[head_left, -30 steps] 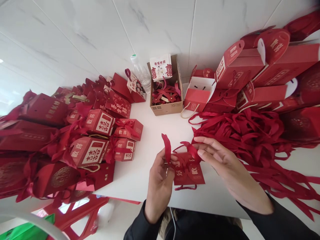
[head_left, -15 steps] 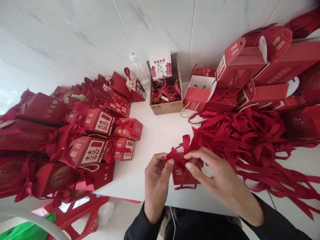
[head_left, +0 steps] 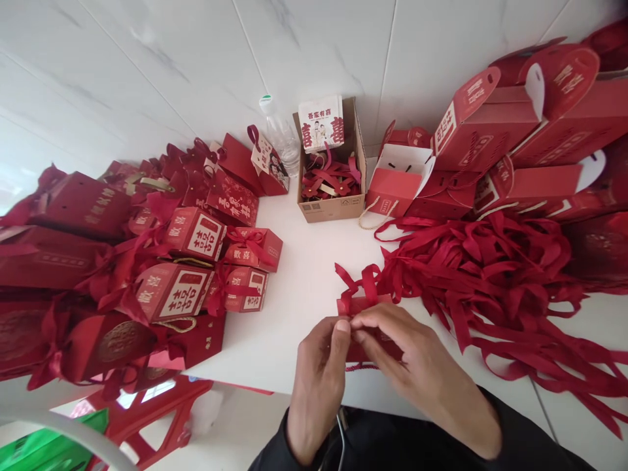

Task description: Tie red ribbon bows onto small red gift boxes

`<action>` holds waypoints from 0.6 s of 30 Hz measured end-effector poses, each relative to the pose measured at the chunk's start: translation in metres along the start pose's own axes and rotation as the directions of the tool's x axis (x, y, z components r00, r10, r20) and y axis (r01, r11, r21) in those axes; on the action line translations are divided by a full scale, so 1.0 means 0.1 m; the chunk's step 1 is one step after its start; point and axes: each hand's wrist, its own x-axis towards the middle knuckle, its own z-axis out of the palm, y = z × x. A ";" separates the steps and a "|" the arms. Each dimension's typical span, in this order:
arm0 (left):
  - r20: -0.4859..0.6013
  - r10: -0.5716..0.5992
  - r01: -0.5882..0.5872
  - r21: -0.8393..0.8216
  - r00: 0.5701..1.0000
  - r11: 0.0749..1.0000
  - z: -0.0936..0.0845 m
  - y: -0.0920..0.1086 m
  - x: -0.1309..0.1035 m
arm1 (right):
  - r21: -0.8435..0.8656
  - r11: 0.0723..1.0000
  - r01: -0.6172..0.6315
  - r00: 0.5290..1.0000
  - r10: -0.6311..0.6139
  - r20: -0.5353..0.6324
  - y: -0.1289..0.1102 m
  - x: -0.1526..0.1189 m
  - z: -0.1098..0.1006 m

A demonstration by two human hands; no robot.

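A small red gift box [head_left: 357,354] rests on the white table [head_left: 299,333] near its front edge, partly hidden behind my hands. A red ribbon [head_left: 369,282] runs over the box, and its loose ends curl up on the far side. My left hand [head_left: 318,373] is closed in a pinch over the box, thumb against forefinger. Touching it from the right, my right hand [head_left: 417,356] pinches with thumb and forefinger at the same spot. The bit of ribbon between the fingertips is mostly hidden. A dark cord handle [head_left: 360,367] shows at the box's near side.
Red boxes with bows [head_left: 179,291] crowd the left side. A cardboard box [head_left: 333,210] of tags stands at the back beside a clear bottle [head_left: 279,131]. Loose red ribbons [head_left: 481,268] heap on the right, below stacked open red boxes [head_left: 490,137].
My hands have come together and moved slightly nearer to me, fingertips now meeting over the box. The ribbon ends stand freer on the far side. The view has shifted slightly.
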 end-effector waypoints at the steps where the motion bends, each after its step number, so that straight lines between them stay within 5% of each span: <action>1: -0.009 -0.006 0.006 0.012 1.000 1.000 0.01 0.00 0.00 | -0.014 1.000 -0.001 1.000 0.001 -0.005 0.00 0.00 0.00; 7: -0.144 0.054 -0.020 0.229 0.988 0.973 0.12 -0.06 0.08 | -0.197 0.965 -0.174 0.952 0.114 -0.285 0.19 0.11 -0.12; 11: -0.189 0.183 -0.103 0.369 0.965 0.924 0.18 -0.07 0.15 | -0.157 0.972 -0.173 0.962 0.133 -0.237 0.27 0.18 -0.15; 18: -0.165 0.164 -0.133 0.179 0.973 0.975 0.16 -0.03 0.11 | 0.010 0.967 -0.254 0.950 0.251 -0.185 0.07 0.09 -0.18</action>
